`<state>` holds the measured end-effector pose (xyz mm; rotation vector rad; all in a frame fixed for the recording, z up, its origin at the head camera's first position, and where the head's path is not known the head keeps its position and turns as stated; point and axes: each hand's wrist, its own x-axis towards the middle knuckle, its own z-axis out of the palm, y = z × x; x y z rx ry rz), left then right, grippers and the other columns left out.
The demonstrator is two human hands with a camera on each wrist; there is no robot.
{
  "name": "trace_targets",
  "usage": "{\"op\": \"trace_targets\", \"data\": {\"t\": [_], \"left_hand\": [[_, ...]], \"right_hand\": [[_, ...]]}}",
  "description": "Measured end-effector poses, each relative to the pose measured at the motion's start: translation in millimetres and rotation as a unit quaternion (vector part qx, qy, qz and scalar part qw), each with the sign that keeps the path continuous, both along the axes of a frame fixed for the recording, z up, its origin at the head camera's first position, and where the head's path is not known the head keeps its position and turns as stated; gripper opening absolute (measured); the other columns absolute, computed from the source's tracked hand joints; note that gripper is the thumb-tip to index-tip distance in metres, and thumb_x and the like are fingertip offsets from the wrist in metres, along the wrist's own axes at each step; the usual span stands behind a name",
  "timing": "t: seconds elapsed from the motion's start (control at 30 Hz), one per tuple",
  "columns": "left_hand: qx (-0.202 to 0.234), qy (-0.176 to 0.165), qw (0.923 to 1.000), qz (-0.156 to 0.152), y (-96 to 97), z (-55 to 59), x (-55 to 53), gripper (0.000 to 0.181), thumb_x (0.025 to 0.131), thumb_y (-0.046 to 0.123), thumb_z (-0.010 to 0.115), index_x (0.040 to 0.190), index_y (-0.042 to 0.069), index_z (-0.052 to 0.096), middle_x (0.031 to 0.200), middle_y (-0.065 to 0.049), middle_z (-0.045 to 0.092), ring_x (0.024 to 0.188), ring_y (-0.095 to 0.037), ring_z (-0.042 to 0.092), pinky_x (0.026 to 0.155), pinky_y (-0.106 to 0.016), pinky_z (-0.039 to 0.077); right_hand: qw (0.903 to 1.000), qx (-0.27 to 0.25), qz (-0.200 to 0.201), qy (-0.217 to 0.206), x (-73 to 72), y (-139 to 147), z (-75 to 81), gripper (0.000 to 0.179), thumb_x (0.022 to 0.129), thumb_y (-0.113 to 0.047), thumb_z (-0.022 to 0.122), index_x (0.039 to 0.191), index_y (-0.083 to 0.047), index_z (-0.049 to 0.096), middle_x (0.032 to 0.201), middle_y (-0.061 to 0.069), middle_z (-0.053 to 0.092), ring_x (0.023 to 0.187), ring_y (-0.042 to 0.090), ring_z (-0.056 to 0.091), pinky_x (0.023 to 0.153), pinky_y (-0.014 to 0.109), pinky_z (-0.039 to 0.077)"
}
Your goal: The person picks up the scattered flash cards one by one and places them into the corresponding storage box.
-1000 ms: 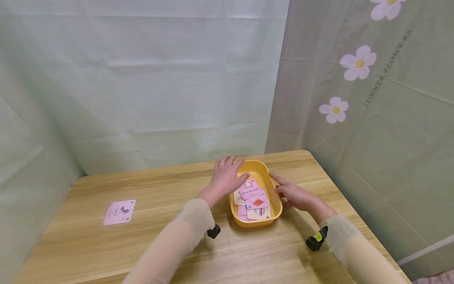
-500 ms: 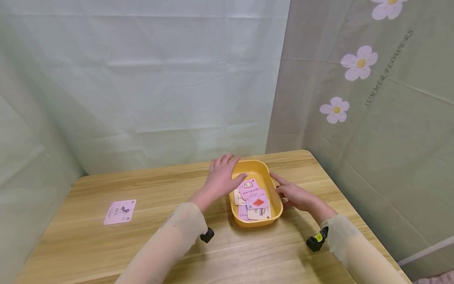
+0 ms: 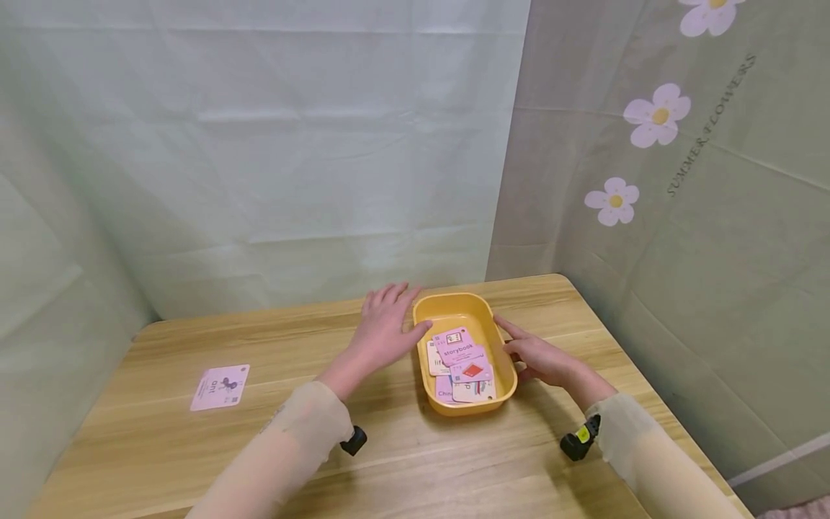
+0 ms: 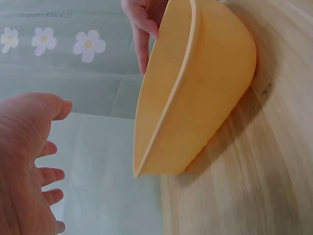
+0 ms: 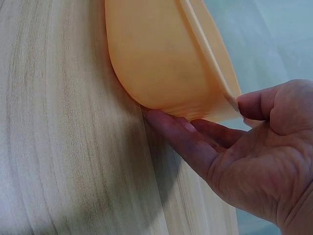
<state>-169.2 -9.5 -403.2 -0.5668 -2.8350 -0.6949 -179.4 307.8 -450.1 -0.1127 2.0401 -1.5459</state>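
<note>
A yellow plastic bin (image 3: 424, 386) stands on the wooden table, with several overlapping word flashcards (image 3: 457, 349) inside, one reading "storybook". My left hand (image 3: 382, 331) hovers at the bin's left side, fingers spread, its thumb close to the rim. In the left wrist view, the left palm (image 4: 24, 161) faces the bin and nothing lies in it; a gap shows between the fingers and the wall. My right hand (image 3: 538, 358) holds the bin's right side. In the right wrist view, digits of this hand (image 5: 264, 147) touch the rim and the lower outer wall.
A single pink "ant" flashcard (image 3: 220, 387) lies on the left part of the wooden table (image 3: 292, 360). Pale curtains (image 3: 311, 144) enclose the table's back and sides, with printed flowers (image 3: 614, 201) on the right one. Small black wrist cameras (image 3: 577, 441) hang below both sleeves.
My left hand has drawn leftward, away from over the bin's left rim, uncovering its far left corner. My right hand, the bin and the cards keep their places.
</note>
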Motion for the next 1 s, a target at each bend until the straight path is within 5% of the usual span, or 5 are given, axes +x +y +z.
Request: {"op": "trace_targets", "data": {"t": [0.47, 1.0], "left_hand": [[0.010, 0.005, 0.9998, 0.017, -47.1, 2.7, 17.7, 0.071, 0.100, 0.046, 0.063, 0.158, 0.013, 0.039, 0.162, -0.019, 0.033, 0.149, -0.042, 0.023, 0.119, -0.066, 0.007], [-0.017, 0.017, 0.9986, 0.048, -100.0, -11.8, 28.1, 0.069, 0.099, 0.038, 0.067, 0.153, 0.004, 0.044, 0.156, -0.025, 0.038, 0.144, -0.046, 0.030, 0.116, -0.069, 0.013]], "right_hand": [[1.0000, -0.002, 0.005, -0.001, -0.5, -2, 0.1, 0.071, 0.106, -0.012, 0.041, 0.166, -0.031, 0.008, 0.169, 0.017, 0.006, 0.133, 0.041, 0.040, 0.093, 0.058, 0.054], [1.0000, 0.005, 0.004, 0.005, 0.1, -1, 1.2, 0.071, 0.106, -0.011, 0.040, 0.166, -0.029, 0.007, 0.170, 0.016, 0.002, 0.134, 0.041, 0.041, 0.095, 0.059, 0.053]]}}
